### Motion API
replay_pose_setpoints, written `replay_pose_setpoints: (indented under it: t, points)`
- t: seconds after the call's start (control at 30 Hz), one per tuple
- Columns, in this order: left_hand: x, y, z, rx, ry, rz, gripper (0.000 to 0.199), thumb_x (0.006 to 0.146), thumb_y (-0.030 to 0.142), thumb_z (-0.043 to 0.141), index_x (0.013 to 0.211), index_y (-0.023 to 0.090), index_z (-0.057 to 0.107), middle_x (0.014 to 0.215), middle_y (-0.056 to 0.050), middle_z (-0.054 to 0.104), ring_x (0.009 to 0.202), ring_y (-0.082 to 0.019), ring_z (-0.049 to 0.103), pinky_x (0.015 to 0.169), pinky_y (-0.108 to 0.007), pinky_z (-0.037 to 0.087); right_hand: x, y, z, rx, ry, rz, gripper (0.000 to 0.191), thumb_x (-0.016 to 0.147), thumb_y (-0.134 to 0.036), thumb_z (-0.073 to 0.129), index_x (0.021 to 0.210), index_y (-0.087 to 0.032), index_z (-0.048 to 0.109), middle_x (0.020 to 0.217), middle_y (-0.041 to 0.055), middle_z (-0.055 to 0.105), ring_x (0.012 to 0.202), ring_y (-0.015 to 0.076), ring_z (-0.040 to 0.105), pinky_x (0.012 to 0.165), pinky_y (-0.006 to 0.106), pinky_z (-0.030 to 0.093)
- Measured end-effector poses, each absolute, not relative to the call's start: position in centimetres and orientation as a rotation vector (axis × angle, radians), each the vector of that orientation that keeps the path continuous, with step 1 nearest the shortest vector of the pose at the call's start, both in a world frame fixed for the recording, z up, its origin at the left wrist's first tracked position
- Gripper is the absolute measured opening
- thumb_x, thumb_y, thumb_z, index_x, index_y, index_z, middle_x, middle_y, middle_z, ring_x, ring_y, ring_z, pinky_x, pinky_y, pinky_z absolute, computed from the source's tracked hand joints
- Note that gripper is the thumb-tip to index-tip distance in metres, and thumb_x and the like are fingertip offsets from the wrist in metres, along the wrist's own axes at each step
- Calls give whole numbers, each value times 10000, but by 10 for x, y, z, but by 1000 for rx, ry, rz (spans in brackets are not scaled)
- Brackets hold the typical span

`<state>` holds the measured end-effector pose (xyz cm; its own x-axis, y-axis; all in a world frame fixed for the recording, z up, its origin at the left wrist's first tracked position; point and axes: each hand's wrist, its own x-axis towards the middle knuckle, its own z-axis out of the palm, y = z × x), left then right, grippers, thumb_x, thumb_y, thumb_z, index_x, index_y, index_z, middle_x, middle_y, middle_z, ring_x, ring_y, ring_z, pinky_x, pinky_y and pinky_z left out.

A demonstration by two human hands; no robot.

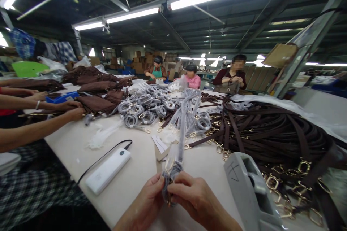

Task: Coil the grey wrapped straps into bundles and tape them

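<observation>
At the front centre, a strap in clear plastic wrap [181,139] stretches up the table from a bunched, coiled end between my hands. My left hand [148,200] grips the left side of that bunch. On its right side, my right hand [193,195] has its fingers closed round the same strap. Gold-coloured metal shows between the fingers. Just beyond lie white paper slips [159,144] on a piece of card. A pile of wrapped, coiled straps [146,106] sits further up the table.
A white power bank [108,171] with a black cable lies left. A grey tape dispenser [246,191] stands right, before heaped brown straps [273,126] with gold buckles. Co-workers' arms reach brown bags [99,104] at the left. Several people sit across the white table [141,151].
</observation>
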<state>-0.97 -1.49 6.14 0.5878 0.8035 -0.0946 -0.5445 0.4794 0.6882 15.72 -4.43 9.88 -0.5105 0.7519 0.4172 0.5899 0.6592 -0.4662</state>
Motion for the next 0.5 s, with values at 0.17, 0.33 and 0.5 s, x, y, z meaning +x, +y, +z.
replay_pose_setpoints:
  t: [0.17,0.33,0.5]
  points:
    - [-9,-13,65,691,474,827,349,791,413,749,1008,141,716,849,-64,681,753,-156,587,714,-245,414,158,-36,87,-1037,-2242,334,301,1002,-324,424,990,-227,709,899,62,703,784,163,672,702,220,509]
    - [-8,-7,71,756,616,801,356,777,452,741,887,116,709,766,-49,668,680,-145,568,666,-252,407,149,-33,70,-1221,-2022,366,219,971,-276,473,888,-218,667,799,30,697,750,167,667,691,228,486]
    - [-9,4,60,601,736,673,297,766,426,706,802,131,691,736,-49,678,606,-159,576,585,-264,389,139,-39,61,-1268,-1836,488,117,910,-263,533,974,-232,625,864,12,711,762,168,671,704,223,500]
